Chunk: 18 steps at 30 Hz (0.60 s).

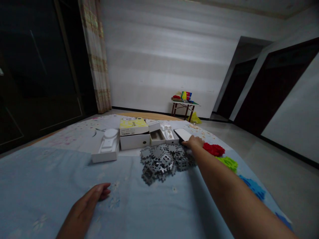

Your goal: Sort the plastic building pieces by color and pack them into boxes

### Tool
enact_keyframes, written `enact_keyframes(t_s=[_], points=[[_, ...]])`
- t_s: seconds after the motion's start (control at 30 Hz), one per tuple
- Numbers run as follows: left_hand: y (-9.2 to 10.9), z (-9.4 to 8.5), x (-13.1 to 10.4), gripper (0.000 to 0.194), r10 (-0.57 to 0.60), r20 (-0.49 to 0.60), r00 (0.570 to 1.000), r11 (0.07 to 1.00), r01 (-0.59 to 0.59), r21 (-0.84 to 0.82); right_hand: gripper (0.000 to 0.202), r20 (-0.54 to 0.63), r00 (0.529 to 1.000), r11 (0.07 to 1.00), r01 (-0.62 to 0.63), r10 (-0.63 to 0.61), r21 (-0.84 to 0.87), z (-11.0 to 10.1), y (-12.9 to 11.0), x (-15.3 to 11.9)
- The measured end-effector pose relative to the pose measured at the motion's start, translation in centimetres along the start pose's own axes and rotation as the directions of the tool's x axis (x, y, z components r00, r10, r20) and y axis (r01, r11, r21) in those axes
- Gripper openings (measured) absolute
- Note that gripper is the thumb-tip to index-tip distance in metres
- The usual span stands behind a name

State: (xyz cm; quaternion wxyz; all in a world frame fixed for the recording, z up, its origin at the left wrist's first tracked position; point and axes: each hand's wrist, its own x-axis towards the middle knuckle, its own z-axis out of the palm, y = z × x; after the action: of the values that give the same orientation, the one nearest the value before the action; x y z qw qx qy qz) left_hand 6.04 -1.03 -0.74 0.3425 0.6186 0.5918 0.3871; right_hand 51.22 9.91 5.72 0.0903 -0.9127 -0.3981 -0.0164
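My right hand (195, 142) reaches forward on the right, its fingers closed on the near edge of a flat white-topped box with dark sides (182, 134). Just in front of and left of that hand lies a pile of grey interlocking plastic pieces (161, 161). My left hand (87, 202) rests low over the blue floral cloth (134, 205), fingers loosely curved and partly apart, with nothing seen in it. Its nearest object is an open white box (106, 156) with a round-topped white insert.
Behind the pile stand a yellow-and-white box (134, 134), an open small box (157, 136) and a white box with an insert (168, 133). Red pieces (214, 149), lime pieces (228, 163) and blue pieces (253, 187) line the right edge. A small table (185, 103) stands by the wall.
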Motion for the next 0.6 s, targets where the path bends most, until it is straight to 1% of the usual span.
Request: enact_keyframes(t_s=[0.13, 0.3, 0.37, 0.43, 0.5, 0.6], points=[[0.0, 0.0, 0.0, 0.052, 0.021, -0.005, 1.0, 1.0, -0.021, -0.005, 0.076, 0.025, 0.999, 0.997, 0.049, -0.048, -0.059, -0.4, -0.1, -0.2], [0.1, 0.2, 0.0, 0.049, 0.037, -0.027, 0.999, 0.998, -0.038, -0.045, 0.074, 0.009, 0.999, 0.999, 0.039, -0.039, -0.037, -0.8, -0.8, -0.4], [0.2, 0.2, 0.0, 0.049, 0.026, -0.029, 0.999, 0.996, -0.028, -0.08, 0.076, 0.02, 0.999, 0.999, 0.038, -0.038, -0.037, -0.6, -0.9, -0.4], [0.4, 0.3, 0.0, 0.049, 0.01, -0.03, 1.0, 0.994, -0.013, -0.109, 0.077, 0.057, 0.997, 0.998, 0.046, -0.043, -0.048, -0.3, -0.7, -0.4], [0.6, 0.3, 0.0, 0.051, -0.004, -0.03, 1.0, 0.994, 0.0, -0.114, 0.076, 0.087, 0.995, 0.997, 0.054, -0.049, -0.061, 0.0, -0.5, -0.4], [0.6, 0.4, 0.0, 0.053, -0.009, -0.026, 1.0, 0.994, 0.007, -0.109, 0.075, 0.093, 0.995, 0.996, 0.049, -0.042, -0.072, 0.3, -0.4, -0.4]])
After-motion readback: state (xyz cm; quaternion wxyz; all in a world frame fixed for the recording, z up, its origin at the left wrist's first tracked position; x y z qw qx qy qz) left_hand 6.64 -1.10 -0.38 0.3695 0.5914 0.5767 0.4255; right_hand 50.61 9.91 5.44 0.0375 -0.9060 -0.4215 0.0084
